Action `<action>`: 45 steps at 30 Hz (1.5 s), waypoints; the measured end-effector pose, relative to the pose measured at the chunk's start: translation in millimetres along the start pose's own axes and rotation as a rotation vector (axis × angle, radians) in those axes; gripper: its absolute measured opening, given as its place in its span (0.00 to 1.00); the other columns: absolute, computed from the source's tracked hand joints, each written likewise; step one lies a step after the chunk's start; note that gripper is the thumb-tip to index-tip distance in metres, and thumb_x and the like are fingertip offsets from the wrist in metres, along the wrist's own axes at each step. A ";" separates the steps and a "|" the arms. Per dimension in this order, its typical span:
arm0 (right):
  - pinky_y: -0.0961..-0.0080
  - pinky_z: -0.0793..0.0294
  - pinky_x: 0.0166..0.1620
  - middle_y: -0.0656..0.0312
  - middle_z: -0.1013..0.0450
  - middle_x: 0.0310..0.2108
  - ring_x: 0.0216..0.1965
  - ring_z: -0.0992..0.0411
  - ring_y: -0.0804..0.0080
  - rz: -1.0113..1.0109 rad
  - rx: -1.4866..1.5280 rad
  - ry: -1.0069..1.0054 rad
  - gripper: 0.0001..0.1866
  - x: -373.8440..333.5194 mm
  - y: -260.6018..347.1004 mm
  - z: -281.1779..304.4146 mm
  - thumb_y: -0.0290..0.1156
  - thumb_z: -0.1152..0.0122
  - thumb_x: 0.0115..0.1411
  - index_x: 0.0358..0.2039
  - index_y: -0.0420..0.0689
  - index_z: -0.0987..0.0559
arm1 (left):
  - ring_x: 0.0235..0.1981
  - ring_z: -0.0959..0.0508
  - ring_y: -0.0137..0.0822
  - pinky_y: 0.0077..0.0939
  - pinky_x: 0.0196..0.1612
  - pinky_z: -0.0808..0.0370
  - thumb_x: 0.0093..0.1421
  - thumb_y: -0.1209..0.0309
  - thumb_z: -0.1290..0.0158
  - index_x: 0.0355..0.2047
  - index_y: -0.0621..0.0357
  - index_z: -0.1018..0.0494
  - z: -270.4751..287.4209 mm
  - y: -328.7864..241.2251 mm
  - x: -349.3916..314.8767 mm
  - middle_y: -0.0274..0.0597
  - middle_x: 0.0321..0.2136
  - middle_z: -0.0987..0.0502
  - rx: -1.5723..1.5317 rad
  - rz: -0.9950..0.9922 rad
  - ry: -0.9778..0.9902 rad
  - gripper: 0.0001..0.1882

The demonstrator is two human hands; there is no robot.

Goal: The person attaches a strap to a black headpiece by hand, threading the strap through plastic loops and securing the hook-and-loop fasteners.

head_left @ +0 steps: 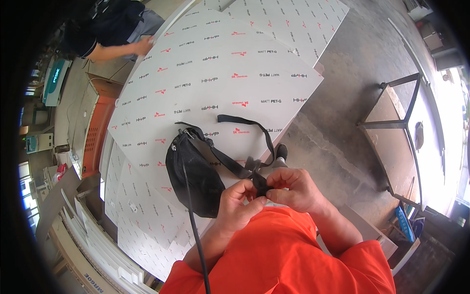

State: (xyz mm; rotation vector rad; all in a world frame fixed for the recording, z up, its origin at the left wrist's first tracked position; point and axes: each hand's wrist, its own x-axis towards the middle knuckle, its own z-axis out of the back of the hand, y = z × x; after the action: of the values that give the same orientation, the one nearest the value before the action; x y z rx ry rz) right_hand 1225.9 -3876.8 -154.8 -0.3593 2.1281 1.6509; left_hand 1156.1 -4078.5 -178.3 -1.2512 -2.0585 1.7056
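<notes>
Along the near edge of the white panel stack, toward its right edge, a person's left hand and right hand grip a black strap. Each hand pinches the strap between thumb and fingers; the fingertips are close together, and whether they touch cannot be determined. The strap leads to a black bag, which lies on the stack to the left of the hands. A free strap length curves over the top panel near the right edge. A black cable passes across the bag. At the stack's far left edge is a co-worker's hand. An orange cabinet stands beside the left edge. A black-framed trolley stands well apart from the right edge.
</notes>
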 end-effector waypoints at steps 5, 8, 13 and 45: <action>0.78 0.23 0.38 0.59 0.20 0.32 0.34 0.23 0.76 -0.162 0.249 0.073 0.05 4.0 -1.8 5.1 0.19 0.36 0.55 0.34 0.35 0.19 | 0.28 0.30 0.19 0.17 0.33 0.33 0.61 0.82 0.42 0.35 0.63 0.26 -9.1 -5.7 -6.5 0.32 0.30 0.24 0.086 -0.032 -0.067 0.04; 0.77 0.23 0.39 0.58 0.20 0.31 0.33 0.22 0.74 -0.130 0.528 0.024 0.03 9.2 -14.5 6.5 0.20 0.38 0.56 0.32 0.36 0.19 | 0.27 0.31 0.18 0.16 0.32 0.35 0.59 0.82 0.41 0.33 0.63 0.27 -12.0 -5.7 -9.5 0.31 0.29 0.25 -0.025 -0.049 -0.105 0.05; 0.73 0.21 0.42 0.55 0.19 0.32 0.35 0.20 0.70 -0.156 0.397 0.063 0.07 5.8 3.6 12.7 0.25 0.40 0.60 0.34 0.34 0.18 | 0.30 0.28 0.18 0.16 0.34 0.32 0.62 0.83 0.43 0.36 0.64 0.25 -2.7 -7.1 -15.8 0.32 0.31 0.24 -0.125 -0.029 -0.082 0.04; 0.78 0.29 0.32 0.65 0.22 0.27 0.30 0.29 0.81 -0.145 0.060 0.017 0.09 22.4 -0.5 6.5 0.30 0.30 0.60 0.31 0.35 0.17 | 0.28 0.32 0.18 0.15 0.31 0.33 0.63 0.83 0.46 0.37 0.64 0.28 -14.2 -7.1 3.8 0.32 0.31 0.27 0.344 -0.319 -0.166 0.04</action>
State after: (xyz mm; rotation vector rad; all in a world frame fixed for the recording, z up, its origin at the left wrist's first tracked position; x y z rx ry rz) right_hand 1207.6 -3869.5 -167.2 -0.4986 2.1058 1.5048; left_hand 1159.1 -4065.5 -168.9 -0.6603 -1.8173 1.9464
